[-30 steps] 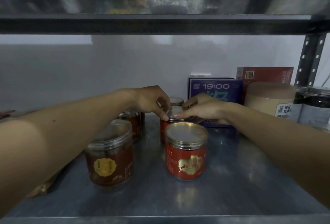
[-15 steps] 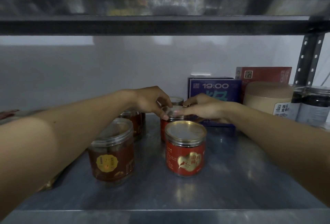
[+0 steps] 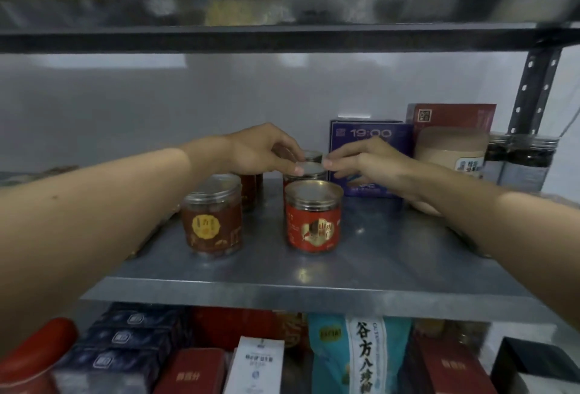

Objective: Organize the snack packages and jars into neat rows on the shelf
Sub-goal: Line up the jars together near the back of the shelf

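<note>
On the metal shelf (image 3: pixel 392 255) a red jar (image 3: pixel 314 224) with a gold lid stands in front. Directly behind it is a second red jar (image 3: pixel 309 171), with a third jar's lid (image 3: pixel 313 155) behind that. My left hand (image 3: pixel 260 152) curls its fingertips onto the left rim of the second jar's lid. My right hand (image 3: pixel 361 160) meets the lid's right rim with its fingertips. To the left stands a brown jar (image 3: pixel 213 221) with a clear lid, and another brown jar (image 3: pixel 249 191) stands behind it, partly hidden by my left hand.
A purple box (image 3: pixel 370 134), a red box (image 3: pixel 452 114), a beige round tub (image 3: pixel 452 149) and dark jars (image 3: pixel 530 155) line the back right. A perforated post (image 3: pixel 533 92) stands at the right. The lower shelf holds a teal bag (image 3: pixel 357 356) and blue boxes (image 3: pixel 125 340).
The view has pulled back and tilted down, so the shelf's front edge and the lower shelf now show. Both hands stay at the second red jar's lid.
</note>
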`<control>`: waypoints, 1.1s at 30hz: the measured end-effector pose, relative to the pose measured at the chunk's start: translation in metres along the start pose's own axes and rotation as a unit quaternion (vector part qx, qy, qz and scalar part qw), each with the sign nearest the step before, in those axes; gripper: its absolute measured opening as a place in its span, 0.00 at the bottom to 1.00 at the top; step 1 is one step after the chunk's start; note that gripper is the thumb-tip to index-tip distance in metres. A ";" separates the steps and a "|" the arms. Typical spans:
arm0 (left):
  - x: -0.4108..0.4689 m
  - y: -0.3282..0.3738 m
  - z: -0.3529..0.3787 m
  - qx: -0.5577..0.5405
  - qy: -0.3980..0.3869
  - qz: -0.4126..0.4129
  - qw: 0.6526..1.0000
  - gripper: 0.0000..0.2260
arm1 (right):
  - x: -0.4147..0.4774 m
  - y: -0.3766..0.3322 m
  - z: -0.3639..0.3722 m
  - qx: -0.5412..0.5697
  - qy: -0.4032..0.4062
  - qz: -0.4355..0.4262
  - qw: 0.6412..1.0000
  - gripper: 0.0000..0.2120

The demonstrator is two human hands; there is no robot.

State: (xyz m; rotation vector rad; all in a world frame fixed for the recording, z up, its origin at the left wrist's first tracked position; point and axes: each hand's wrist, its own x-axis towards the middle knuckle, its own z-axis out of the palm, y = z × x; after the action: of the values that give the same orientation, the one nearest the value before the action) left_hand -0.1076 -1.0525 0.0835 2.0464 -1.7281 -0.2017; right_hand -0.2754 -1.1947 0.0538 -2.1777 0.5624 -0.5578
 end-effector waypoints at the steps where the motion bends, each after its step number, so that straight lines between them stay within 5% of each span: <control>1: -0.004 0.003 0.003 0.000 0.000 0.002 1.000 0.17 | -0.006 0.001 0.003 0.001 -0.016 0.007 1.000 0.19; 6: -0.021 0.013 0.022 0.036 -0.055 0.035 0.997 0.15 | -0.029 0.007 0.023 0.034 -0.059 0.038 0.997 0.23; 17: -0.051 0.002 0.031 0.119 -0.016 0.109 0.987 0.15 | -0.064 -0.001 0.060 0.098 0.041 0.038 0.994 0.23; 23: -0.070 0.002 0.035 0.094 0.000 0.074 0.993 0.15 | -0.076 -0.008 0.073 0.107 0.064 0.037 0.992 0.22; 26: -0.077 0.003 0.050 -0.025 0.058 0.052 0.997 0.18 | -0.079 -0.006 0.074 0.107 0.073 0.033 0.991 0.23; 29: -0.085 0.008 0.081 -0.314 0.194 -0.061 0.927 0.24 | -0.082 0.005 0.078 0.147 0.118 0.029 0.982 0.27; 33: -0.077 0.007 0.116 -0.557 0.212 -0.188 0.781 0.29 | -0.076 0.021 0.084 0.210 0.154 0.054 0.964 0.36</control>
State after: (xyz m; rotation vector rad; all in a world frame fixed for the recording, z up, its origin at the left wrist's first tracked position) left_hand -0.1754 -1.0075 -0.0300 1.3039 -0.5803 -0.6462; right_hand -0.2941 -1.1149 -0.0267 -1.6600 0.6548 -0.8774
